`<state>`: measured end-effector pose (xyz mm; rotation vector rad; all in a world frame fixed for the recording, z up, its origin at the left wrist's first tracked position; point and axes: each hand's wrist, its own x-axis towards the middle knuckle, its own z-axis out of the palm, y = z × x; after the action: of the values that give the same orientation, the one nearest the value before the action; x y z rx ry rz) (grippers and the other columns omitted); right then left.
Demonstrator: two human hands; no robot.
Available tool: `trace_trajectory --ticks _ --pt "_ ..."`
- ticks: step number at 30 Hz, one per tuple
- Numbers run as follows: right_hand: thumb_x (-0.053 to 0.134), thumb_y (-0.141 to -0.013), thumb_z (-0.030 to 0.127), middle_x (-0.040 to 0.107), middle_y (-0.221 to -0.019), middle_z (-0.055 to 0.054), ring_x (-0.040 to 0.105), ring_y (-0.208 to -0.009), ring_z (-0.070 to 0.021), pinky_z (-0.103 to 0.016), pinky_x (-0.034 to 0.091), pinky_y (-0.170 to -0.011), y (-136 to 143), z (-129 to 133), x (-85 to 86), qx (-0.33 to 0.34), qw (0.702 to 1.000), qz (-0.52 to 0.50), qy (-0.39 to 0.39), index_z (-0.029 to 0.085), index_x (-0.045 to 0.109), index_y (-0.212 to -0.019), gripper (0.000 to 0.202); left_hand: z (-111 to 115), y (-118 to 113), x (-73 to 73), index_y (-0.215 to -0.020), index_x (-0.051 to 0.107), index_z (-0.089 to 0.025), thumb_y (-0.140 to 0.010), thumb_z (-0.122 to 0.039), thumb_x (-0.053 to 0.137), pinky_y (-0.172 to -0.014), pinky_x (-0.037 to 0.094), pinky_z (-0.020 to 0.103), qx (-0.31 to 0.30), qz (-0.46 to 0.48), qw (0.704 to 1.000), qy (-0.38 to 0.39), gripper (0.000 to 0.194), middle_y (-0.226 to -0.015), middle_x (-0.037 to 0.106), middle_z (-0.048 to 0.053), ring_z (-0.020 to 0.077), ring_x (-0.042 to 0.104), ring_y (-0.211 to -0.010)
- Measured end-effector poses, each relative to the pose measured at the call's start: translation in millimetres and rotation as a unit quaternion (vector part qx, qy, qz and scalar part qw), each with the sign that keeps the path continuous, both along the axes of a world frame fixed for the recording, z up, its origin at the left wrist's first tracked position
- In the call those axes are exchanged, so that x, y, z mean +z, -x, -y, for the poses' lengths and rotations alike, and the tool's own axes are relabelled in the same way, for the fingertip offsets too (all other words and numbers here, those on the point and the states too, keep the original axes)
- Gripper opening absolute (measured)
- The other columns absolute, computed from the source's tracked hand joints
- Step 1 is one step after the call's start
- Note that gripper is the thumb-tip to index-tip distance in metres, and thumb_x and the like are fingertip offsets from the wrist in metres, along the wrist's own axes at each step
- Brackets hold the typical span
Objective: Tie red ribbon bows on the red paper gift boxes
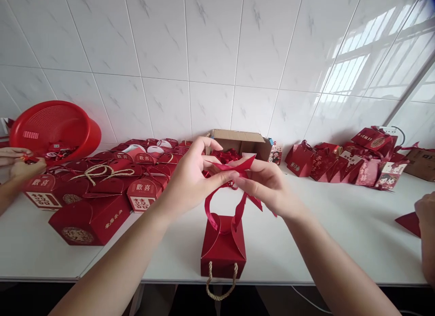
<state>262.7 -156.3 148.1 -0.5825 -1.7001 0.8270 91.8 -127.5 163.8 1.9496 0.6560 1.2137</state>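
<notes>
A small dark red gift box stands at the table's front edge, a twisted cream rope handle hanging from its near side. Red ribbon runs up from its top to my hands. My left hand pinches the ribbon between thumb and fingers. Opposite it, my right hand also grips the ribbon, thumb tip close to the left thumb. Folds and loose ends stick out around the fingers, which partly hide how the ribbon is looped.
Many red gift boxes crowd the left, below a tilted red plastic basket and another person's hands. An open cardboard box stands by the wall. More red boxes sit right; another person's hand holds red card.
</notes>
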Motion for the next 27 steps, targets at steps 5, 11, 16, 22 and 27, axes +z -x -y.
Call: trace_trajectory --ticks 5,11,16,22,27 --pt "0.048 -0.095 0.03 0.056 -0.064 0.001 0.053 -0.056 -0.0091 -0.023 0.045 -0.052 -8.1 -7.8 -9.2 -0.03 0.998 0.05 -0.031 0.016 0.065 -0.083 0.024 -5.1 8.6 -2.8 -0.106 0.046 -0.024 -0.086 -0.021 0.057 -0.072 0.047 0.026 -0.07 -0.054 0.993 0.078 0.022 -0.084 0.065 -0.002 0.014 0.063 -0.083" --pt "0.043 -0.093 0.01 0.067 -0.093 -0.01 0.063 -0.085 -0.0163 -0.029 0.054 -0.07 -19.4 -6.5 -8.0 -0.089 0.913 0.272 -0.293 0.013 0.065 -0.101 0.023 -11.3 14.4 -7.0 -0.083 0.052 -0.017 -0.084 -0.017 0.055 -0.069 0.048 0.028 -0.121 0.061 0.96 0.246 0.004 -0.071 0.056 -0.002 0.0125 0.059 -0.069" --pt "0.038 -0.093 0.004 0.066 -0.099 -0.012 0.064 -0.089 -0.0169 -0.029 0.056 -0.07 -20.1 -7.4 -12.0 -0.16 0.861 0.306 -0.374 0.013 0.063 -0.107 0.031 -9.9 12.7 -11.9 -0.092 0.057 -0.017 -0.087 -0.021 0.052 -0.078 0.052 0.038 -0.194 0.091 0.927 0.308 0.008 -0.082 0.064 0.004 0.0196 0.068 -0.078" --pt "0.048 -0.092 0.013 0.065 -0.113 -0.011 0.062 -0.108 -0.0214 -0.037 0.054 -0.089 -15.6 -6.5 -21.9 -0.214 0.896 0.182 -0.343 0.02 0.066 -0.109 0.026 -2.6 9.0 -23.4 -0.118 0.056 -0.019 -0.088 -0.031 0.054 -0.074 0.053 0.032 -0.008 0.052 0.998 0.038 0.032 -0.081 0.066 0.004 0.0177 0.064 -0.078" --pt "0.051 -0.091 0.016 0.069 -0.095 -0.007 0.066 -0.088 -0.02 -0.031 0.052 -0.073 -38.2 21.9 -46.0 -0.337 0.913 0.088 -0.212 0.022 0.069 -0.089 0.019 -2.0 35.8 -41.8 -0.123 0.056 -0.022 -0.082 -0.026 0.063 -0.067 0.049 0.024 0.252 -0.047 0.928 -0.269 0.042 -0.069 0.054 -0.004 0.0108 0.054 -0.061"
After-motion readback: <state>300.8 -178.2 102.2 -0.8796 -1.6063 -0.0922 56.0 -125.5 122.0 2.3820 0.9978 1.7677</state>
